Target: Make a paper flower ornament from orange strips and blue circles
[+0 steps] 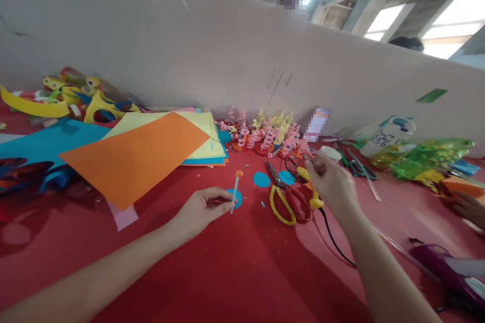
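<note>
My left hand (204, 211) pinches a thin pale-blue paper strip (235, 193) between thumb and fingertips. A small orange piece (239, 173) tops the strip, and a blue paper disc (238, 199) lies behind it. Closed and raised, my right hand (331, 179) is beside a yellow-handled corded tool (316, 202); what its fingers hold, if anything, is hidden. Between the hands, scissors (282, 192) with one yellow and one red handle lie with blades toward the wall. Two more blue discs (261, 179) rest by the blades.
Coloured paper sheets (140, 156) are stacked at left. Pink and yellow paper curls (267, 136) stand along the wall (189, 50). A purple device (443, 262), green-handled scissors (359, 166) and a white bottle (386, 136) are at right. Another person's hand (470, 209) appears at the right edge.
</note>
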`<state>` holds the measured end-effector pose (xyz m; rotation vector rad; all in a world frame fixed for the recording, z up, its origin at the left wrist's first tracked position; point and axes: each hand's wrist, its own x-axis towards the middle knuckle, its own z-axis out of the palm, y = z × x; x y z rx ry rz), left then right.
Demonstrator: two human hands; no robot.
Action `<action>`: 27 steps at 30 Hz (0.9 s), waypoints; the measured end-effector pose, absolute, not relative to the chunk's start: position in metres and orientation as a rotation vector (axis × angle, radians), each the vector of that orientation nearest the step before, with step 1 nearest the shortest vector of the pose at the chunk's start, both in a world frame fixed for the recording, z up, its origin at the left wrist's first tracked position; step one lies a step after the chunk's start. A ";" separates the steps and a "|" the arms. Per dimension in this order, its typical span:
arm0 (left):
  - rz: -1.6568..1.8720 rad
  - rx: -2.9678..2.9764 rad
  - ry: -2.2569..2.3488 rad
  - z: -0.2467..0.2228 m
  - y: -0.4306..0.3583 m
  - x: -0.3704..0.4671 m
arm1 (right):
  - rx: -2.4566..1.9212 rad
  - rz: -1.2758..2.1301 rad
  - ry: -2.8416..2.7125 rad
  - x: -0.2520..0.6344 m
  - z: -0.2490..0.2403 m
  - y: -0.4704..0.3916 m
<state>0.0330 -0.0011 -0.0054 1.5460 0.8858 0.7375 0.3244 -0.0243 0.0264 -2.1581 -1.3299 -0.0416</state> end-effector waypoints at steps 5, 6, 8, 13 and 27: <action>0.897 1.600 1.040 -0.004 0.016 0.029 | -2.664 0.400 -1.473 0.378 0.012 -0.030; 0.910 1.608 1.052 -0.004 0.020 0.029 | -2.608 0.547 -1.478 0.380 0.007 -0.030; 0.919 1.620 1.061 -0.006 0.025 0.027 | -2.456 0.782 -1.399 0.380 -0.001 -0.029; 0.917 1.697 1.030 -0.015 0.028 0.023 | -1.753 0.889 -0.912 0.376 -0.002 -0.023; 0.951 1.751 0.985 -0.023 0.028 0.025 | -1.497 1.152 -1.489 0.273 0.032 -0.036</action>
